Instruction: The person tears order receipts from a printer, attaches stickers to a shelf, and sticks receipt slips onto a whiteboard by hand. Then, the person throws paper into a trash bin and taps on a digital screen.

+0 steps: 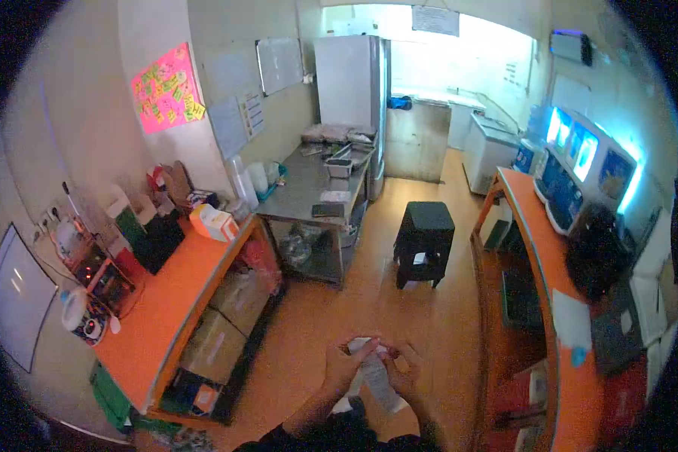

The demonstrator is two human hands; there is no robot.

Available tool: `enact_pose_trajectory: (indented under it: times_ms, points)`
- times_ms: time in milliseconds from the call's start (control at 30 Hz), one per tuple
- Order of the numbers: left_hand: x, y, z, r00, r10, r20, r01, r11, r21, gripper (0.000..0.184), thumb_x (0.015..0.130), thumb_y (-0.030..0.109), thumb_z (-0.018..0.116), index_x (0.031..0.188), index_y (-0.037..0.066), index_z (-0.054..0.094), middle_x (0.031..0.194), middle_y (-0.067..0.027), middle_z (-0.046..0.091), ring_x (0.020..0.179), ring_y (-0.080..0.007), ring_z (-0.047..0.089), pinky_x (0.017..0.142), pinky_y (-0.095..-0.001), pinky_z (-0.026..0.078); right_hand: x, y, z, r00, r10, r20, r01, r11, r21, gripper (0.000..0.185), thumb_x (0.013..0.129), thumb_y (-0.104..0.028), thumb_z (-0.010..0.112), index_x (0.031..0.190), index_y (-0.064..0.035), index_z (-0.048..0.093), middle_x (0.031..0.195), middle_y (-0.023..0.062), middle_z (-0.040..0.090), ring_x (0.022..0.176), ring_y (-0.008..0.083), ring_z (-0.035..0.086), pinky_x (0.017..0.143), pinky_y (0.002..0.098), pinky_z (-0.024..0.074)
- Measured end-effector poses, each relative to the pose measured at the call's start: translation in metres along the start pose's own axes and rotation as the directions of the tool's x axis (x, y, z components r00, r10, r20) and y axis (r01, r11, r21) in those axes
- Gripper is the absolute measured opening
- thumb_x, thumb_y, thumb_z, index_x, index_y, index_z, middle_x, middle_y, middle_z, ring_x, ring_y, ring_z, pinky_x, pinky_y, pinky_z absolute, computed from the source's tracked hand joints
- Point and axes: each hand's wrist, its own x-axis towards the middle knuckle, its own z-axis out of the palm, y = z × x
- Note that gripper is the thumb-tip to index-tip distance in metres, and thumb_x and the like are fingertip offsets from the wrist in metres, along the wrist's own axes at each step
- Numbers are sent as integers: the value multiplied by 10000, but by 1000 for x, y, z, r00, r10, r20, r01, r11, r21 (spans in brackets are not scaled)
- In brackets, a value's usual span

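Note:
Both hands are in front of my body, low in the middle of the head view, on a long strip of white printed paper that looks like a receipt point(380, 383). My left hand point(346, 368) pinches its upper end from the left. From the right, the fingers of my right hand point(404, 368) close on the same upper end, close to the left fingertips. The lower part of the strip hangs down between my wrists. Its print is too small to read.
A black stool point(425, 239) stands on the floor ahead. To the left is an orange counter point(166, 294) with boxes beneath, then a steel table point(297, 192). An orange-topped counter point(535, 233) runs along the right. A fridge point(346, 79) stands farther back.

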Motion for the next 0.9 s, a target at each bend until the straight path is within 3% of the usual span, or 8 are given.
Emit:
enact_pose_trajectory:
  times_ms: [100, 300, 500, 600, 667, 700, 767, 900]
  points:
    - [85, -34, 7, 997, -73, -17, 68, 978, -196, 118, 849, 82, 682, 951, 28, 705, 949, -50, 692, 883, -123, 634, 763, -255, 507, 70, 39, 12, 1000, 5, 27, -5, 1000, 21, 191, 795, -83, 713, 980, -53, 674, 821, 125, 656, 733, 250, 642, 668, 361, 509]
    - [291, -90, 17, 996, 77, 45, -68, 980, -189, 99, 842, 64, 679, 931, 29, 703, 906, -51, 692, 843, -129, 639, 751, -261, 509, 217, 130, 43, 982, -143, -124, 135, 988, -73, 153, 804, -65, 703, 956, -61, 691, 839, 118, 652, 724, 242, 621, 645, 345, 499]
    - [422, 2, 49, 996, -76, 53, 78, 996, -38, 111, 846, 78, 677, 949, 53, 711, 894, -38, 687, 814, -120, 629, 730, -249, 500, 351, 177, 63, 907, -288, -308, 239, 953, -189, 126, 804, -46, 698, 927, -69, 707, 847, 111, 631, 739, 246, 590, 639, 332, 486]
    - [481, 18, 47, 988, -50, 145, 67, 991, -115, 140, 852, 91, 671, 985, 66, 707, 927, -30, 683, 791, -112, 615, 711, -247, 492, 408, 198, 71, 880, 377, -288, -255, 887, 384, 120, 754, -98, 754, 846, -99, 677, 810, 119, 606, 717, 248, 585, 625, 342, 497]
    - [533, 11, 33, 981, -156, 119, 166, 982, -84, 157, 858, 89, 663, 1009, 70, 700, 949, -33, 677, 797, -116, 611, 712, -249, 492, 451, 233, 74, 925, -301, -232, 264, 948, -178, 186, 732, -67, 758, 908, -63, 698, 898, 114, 541, 847, 256, 543, 727, 335, 458]
    - [558, 6, 24, 960, -262, 97, 269, 961, -66, 174, 864, 87, 654, 1033, 73, 693, 971, -35, 671, 802, -121, 608, 713, -251, 491, 472, 241, 79, 925, -307, -223, 274, 947, -166, 186, 732, -67, 758, 908, -63, 698, 898, 114, 541, 847, 256, 543, 727, 335, 458]
    - [603, -1, 6, 976, -201, -77, 196, 978, -71, 191, 866, 83, 648, 1053, 75, 685, 992, -39, 662, 817, -128, 606, 721, -254, 492, 519, 254, 82, 967, -253, -14, 253, 963, 95, 192, 740, -122, 759, 902, -54, 681, 955, 109, 518, 915, 240, 523, 765, 326, 438]
    - [679, 8, -55, 840, 137, -526, -191, 980, -50, 221, 863, 59, 626, 1082, 44, 656, 1045, -39, 638, 867, -140, 603, 745, -261, 499, 644, 317, 92, 982, -187, -26, 167, 794, 584, 315, 814, -191, 700, 1077, -40, 612, 1102, 122, 522, 961, 206, 526, 791, 302, 434]
